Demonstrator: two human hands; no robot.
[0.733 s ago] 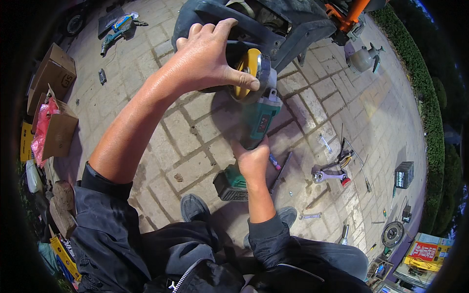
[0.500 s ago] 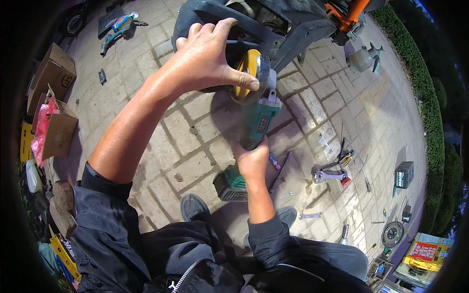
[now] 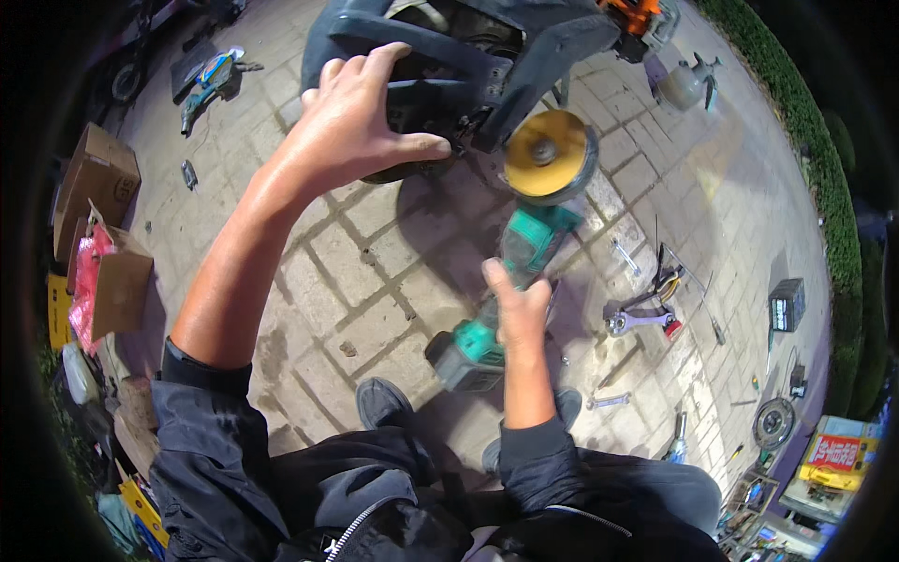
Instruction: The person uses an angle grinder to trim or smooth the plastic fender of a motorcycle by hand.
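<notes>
A green and black cordless angle grinder point(image 3: 537, 236) slants across the middle of the view, gripped round its body by my right hand point(image 3: 521, 309). Its round yellow disc point(image 3: 543, 155) faces up, showing the centre nut, and stands apart from the machine's black plastic frame point(image 3: 478, 75). The battery end of the grinder points down toward my shoes. My left hand point(image 3: 351, 122) is braced on the left part of that frame, thumb stretched to the right and fingers bent over a dark bar. Part of its grip is hidden behind the hand.
Spanners point(image 3: 641, 322) and other tools lie on the paving to the right, with a black box-shaped battery point(image 3: 787, 304) farther out. Cardboard boxes point(image 3: 122, 281) stand at the left. A spray bottle point(image 3: 684, 86) is at the far right, near a hedge point(image 3: 824, 225).
The grinder has swung right, away from beneath my left hand and the frame, and turned so its yellow disc faces up. My left hand keeps its place on the frame.
</notes>
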